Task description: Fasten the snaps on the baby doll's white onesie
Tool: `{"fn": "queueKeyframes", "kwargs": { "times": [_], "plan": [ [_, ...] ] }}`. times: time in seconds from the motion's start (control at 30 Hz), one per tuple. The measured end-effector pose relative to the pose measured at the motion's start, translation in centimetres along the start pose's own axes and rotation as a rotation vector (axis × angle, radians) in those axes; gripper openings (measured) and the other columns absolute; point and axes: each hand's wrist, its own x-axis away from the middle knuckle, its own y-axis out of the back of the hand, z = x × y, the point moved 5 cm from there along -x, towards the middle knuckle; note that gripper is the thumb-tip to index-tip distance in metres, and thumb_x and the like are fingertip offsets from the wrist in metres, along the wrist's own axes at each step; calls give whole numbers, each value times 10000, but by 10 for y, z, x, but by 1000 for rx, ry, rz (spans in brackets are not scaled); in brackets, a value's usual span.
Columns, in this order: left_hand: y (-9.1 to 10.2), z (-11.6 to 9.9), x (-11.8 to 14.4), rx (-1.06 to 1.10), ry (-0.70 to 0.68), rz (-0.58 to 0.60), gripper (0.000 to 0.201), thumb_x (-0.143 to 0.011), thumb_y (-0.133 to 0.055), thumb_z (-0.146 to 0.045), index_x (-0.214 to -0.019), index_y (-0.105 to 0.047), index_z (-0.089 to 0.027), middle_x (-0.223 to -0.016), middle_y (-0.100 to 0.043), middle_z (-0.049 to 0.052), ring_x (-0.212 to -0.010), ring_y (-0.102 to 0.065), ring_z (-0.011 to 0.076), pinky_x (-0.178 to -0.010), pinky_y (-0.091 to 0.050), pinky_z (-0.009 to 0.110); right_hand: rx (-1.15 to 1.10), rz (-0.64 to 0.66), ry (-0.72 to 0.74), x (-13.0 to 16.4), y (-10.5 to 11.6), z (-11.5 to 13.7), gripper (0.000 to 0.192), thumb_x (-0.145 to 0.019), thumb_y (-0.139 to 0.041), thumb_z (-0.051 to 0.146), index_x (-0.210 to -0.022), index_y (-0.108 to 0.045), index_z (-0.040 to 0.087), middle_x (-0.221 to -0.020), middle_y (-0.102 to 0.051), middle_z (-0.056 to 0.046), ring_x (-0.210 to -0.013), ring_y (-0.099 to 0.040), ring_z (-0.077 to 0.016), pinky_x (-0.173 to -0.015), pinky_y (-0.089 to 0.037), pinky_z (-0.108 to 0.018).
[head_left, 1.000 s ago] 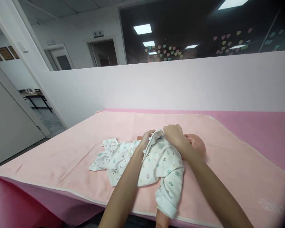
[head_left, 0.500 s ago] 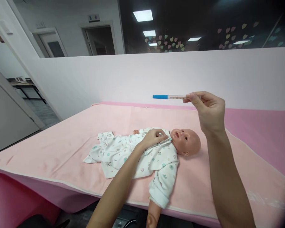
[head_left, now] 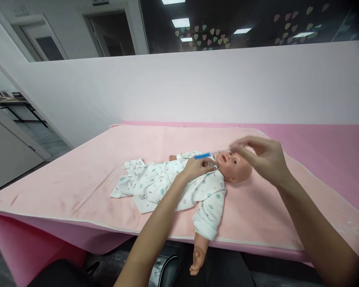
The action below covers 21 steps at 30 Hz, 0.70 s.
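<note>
- Head view, right of centre: the right hand (head_left: 259,157) pinches a blue-ended stick (head_left: 202,156), its shaft blurred; the blue end shows just above the left hand (head_left: 198,167).
- Centre: that left hand lies curled on the doll's shirt (head_left: 208,189); whether it grips cloth, I cannot tell.
- The doll (head_left: 237,169) lies face up, head rightward, on a pink sheet (head_left: 89,171).

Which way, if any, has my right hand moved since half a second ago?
Yes, downward: the right hand then partly overlapped the white wall; now it shows wholly below the wall's lower edge, near the doll's head.
</note>
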Motion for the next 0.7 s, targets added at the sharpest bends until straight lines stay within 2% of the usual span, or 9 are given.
{"fn": "queueKeyframes", "kwargs": {
  "times": [0.07,0.23,0.3,0.37,0.47,0.53,0.57,0.7],
  "plan": [
    [0,-1,1,37,-25,2,248,-707,-595,-356,-851,-711,-191,-507,-447,-31,-504,-382,89,-509,-235,223,87,86,-129,37,4,-17,184,-754,-602,380,-761,-666,207,-762,-658,-3,-749,-613,-156,-709,-489,-288],
    [3,5,0,329,18,-24,220,-670,-609,-306,-804,-657,-138,-581,-479,-25,-509,-388,72,-499,-281,201,322,26,-501,150,40,-79,294,-741,-550,496,-795,-656,228,-840,-676,-19,-822,-626,-207,-741,-486,-318],
    [4,10,-1,499,58,-20,219,-670,-602,-301,-804,-619,-128,-587,-491,-25,-500,-405,67,-492,-300,195,475,4,-575,184,54,-99,324,-733,-529,529,-811,-654,241,-858,-678,-21,-844,-624,-233,-747,-484,-352],
    [4,15,-2,647,102,-17,215,-663,-604,-292,-800,-587,-127,-577,-496,-27,-484,-417,62,-479,-306,190,617,20,-568,202,60,-111,341,-751,-486,530,-813,-646,235,-857,-675,-37,-819,-620,-255,-729,-484,-390],
    [5,20,-2,781,141,-25,203,-647,-620,-277,-776,-565,-130,-549,-496,-34,-447,-402,51,-447,-280,186,833,-47,-410,198,53,-106,317,-790,-442,452,-817,-635,203,-877,-663,-80,-868,-586,-291,-774,-462,-447],
    [5,21,-2,818,151,-27,205,-642,-632,-277,-768,-568,-129,-523,-484,-42,-429,-382,44,-438,-270,188,857,-179,-258,179,36,-88,268,-810,-434,361,-871,-628,187,-931,-653,-92,-920,-568,-273,-830,-448,-437],
    [5,21,-1,831,157,-30,212,-636,-642,-279,-767,-572,-128,-517,-480,-46,-425,-373,41,-439,-270,190,815,-202,-176,166,22,-77,238,-815,-439,315,-901,-622,190,-945,-652,-84,-921,-571,-249,-847,-447,-413],
    [4,21,1,866,169,-51,259,-614,-671,-289,-798,-603,-120,-553,-508,-38,-433,-354,29,-443,-253,192,575,50,79,107,-63,-49,265,-820,-411,193,-1013,-592,204,-987,-644,-59,-961,-571,-194,-881,-446,-345]
  ]
}}
